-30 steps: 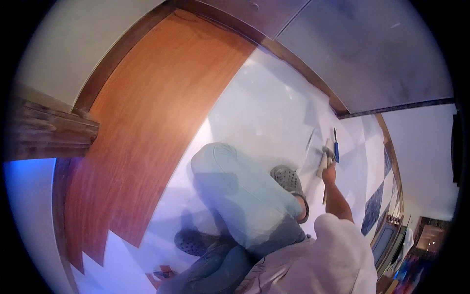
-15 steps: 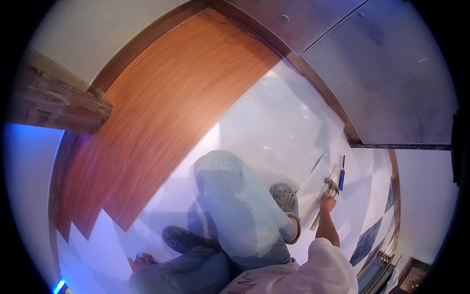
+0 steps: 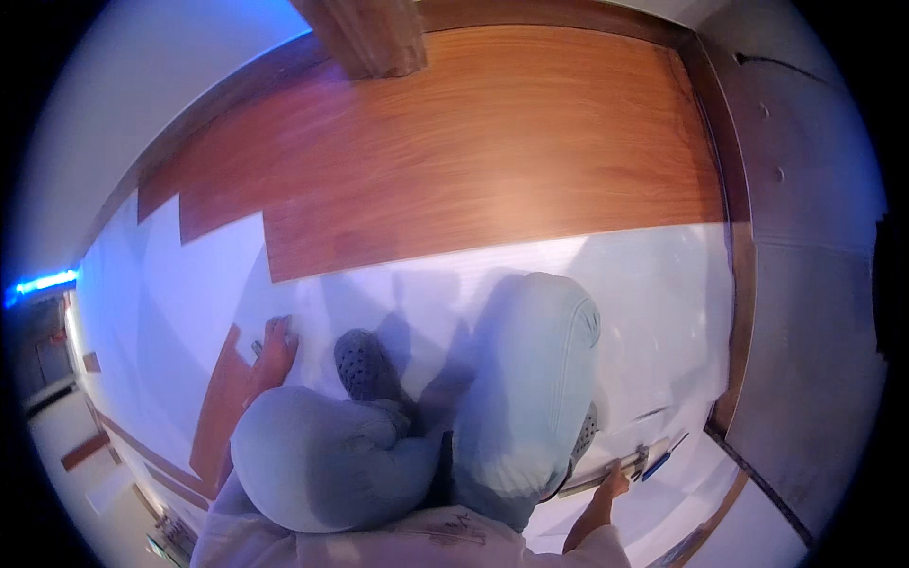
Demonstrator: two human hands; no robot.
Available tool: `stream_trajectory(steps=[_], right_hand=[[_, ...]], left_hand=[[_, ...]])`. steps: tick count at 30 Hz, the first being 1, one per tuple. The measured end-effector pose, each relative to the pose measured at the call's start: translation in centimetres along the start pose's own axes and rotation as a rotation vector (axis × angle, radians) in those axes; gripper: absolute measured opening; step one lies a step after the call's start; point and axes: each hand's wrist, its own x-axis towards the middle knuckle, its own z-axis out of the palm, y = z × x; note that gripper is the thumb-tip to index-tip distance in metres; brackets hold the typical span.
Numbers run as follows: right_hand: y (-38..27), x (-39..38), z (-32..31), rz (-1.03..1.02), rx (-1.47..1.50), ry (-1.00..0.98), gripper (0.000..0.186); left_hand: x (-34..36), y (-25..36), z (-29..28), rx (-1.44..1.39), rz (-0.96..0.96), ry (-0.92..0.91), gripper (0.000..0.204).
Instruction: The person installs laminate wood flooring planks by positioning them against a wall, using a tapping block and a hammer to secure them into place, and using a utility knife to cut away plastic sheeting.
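My left hand point(image 3: 273, 352) is low over the white underlay, its fingers bent together at the tips; what they hold, if anything, is too small to make out. A small shiny piece point(image 3: 257, 347) shows beside it, near a reddish-brown plank point(image 3: 220, 402). On the right, my right hand point(image 3: 615, 481) has its fingers closed round a long, narrow, straight tool with a cross-piece point(image 3: 632, 464), which lies low by the floor. Just beyond that hand lies a slim blue-handled tool point(image 3: 657, 467) with a dark, thin tip.
Wood-look flooring point(image 3: 454, 142) with a stepped left edge covers the far side. White underlay point(image 3: 653, 312) spreads around my shoes point(image 3: 365, 364). A wooden post point(image 3: 369, 38) stands at the back; a grey metal panel point(image 3: 805, 284) rises on the right.
My view has turned, swinging the wood-look floor across the top. More of my left hand and arm shows now. My right hand still grips the long straight tool.
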Motion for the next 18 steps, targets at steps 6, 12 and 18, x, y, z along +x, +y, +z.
stream_trajectory(steps=[6,12,18], right_hand=[[-1.3,0.1,-2.4,0.027,0.079,0.001,0.064],[-7.7,-7.3,-7.5,0.022,0.656,-0.194,0.051],[-19.9,-9.0,-11.3,-0.543,0.505,-0.345,0.036]], left_hand=[[-0.7,1.2,0.2,-0.207,-0.184,0.083,0.048],[1.8,5.4,-0.5,-0.509,-0.2,0.169,0.045],[7.5,12.1,1.9,-0.642,0.033,0.308,0.039]])
